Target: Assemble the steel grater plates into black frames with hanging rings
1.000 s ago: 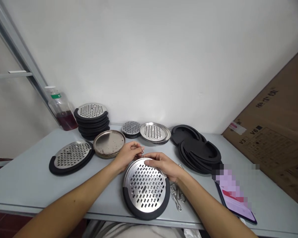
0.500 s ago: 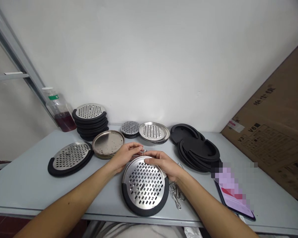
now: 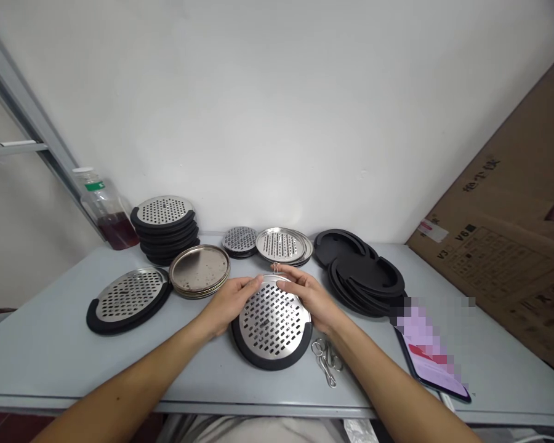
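Observation:
A round metal grater [image 3: 273,323] with slotted holes and a black rim around its lower part is tilted up between my two hands. My left hand [image 3: 232,301] grips its upper left edge, thumb on the metal face. On the upper right edge, my right hand [image 3: 314,300] has its thumb on the face and its fingers behind. A small wire loop [image 3: 276,268] sticks up at the top of the grater, by my right fingertips. Several bent wire loops [image 3: 325,362] lie on the table beside my right wrist.
Another grater [image 3: 132,295] lies left, near a stack of rimmed graters [image 3: 164,212] and a bottle of dark red liquid [image 3: 115,227]. Stacked metal discs [image 3: 199,268], loose grater plates [image 3: 281,245], black rings [image 3: 369,274], a phone [image 3: 431,357] and a cardboard box [image 3: 493,246] stand around.
My left hand has moved from the wire loop at the top down onto the grater's left edge. The grater has shifted slightly away from me, with the right hand still on it.

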`<act>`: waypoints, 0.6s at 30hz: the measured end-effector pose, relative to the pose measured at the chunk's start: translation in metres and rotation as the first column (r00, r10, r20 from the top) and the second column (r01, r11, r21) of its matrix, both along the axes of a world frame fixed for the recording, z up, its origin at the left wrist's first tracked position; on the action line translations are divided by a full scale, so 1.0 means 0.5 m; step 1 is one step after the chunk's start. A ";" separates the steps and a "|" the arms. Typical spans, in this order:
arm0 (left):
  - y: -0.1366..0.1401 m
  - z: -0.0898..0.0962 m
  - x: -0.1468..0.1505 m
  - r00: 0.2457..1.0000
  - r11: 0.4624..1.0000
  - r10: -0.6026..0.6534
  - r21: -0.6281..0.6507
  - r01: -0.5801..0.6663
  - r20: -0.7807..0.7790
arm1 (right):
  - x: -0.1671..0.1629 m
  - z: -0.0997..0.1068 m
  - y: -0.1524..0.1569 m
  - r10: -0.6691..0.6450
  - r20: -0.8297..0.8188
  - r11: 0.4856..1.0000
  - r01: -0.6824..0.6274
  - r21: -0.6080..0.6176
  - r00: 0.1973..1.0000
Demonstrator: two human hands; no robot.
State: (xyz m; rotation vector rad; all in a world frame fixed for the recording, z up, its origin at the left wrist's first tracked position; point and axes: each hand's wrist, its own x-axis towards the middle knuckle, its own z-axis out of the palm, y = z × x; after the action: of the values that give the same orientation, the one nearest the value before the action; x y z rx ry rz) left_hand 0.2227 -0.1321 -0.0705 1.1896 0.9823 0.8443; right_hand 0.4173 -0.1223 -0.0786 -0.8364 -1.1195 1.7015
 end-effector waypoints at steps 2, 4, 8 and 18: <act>-0.001 -0.005 0.004 0.998 0.998 0.040 -0.059 -0.037 0.046 | -0.003 -0.003 0.001 -0.040 0.034 0.999 0.041 -0.025 0.999; -0.002 -0.010 0.008 0.992 0.989 0.084 -0.131 -0.071 0.093 | -0.007 -0.007 0.003 -0.117 0.070 0.992 0.120 -0.049 0.991; 0.000 -0.017 0.013 0.972 0.957 0.188 -0.250 -0.148 0.144 | -0.012 -0.015 0.006 -0.179 0.065 0.980 0.184 -0.077 0.982; 0.005 -0.023 0.012 0.944 0.928 0.256 -0.326 -0.180 0.209 | -0.023 -0.024 0.008 -0.146 -0.129 0.978 0.123 -0.169 0.981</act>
State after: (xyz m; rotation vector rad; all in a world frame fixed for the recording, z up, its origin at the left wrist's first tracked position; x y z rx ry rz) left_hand 0.2290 -0.1296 -0.0822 0.6997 1.0071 0.9547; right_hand 0.4058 -0.1182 -0.0907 -0.8572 -0.8200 1.7242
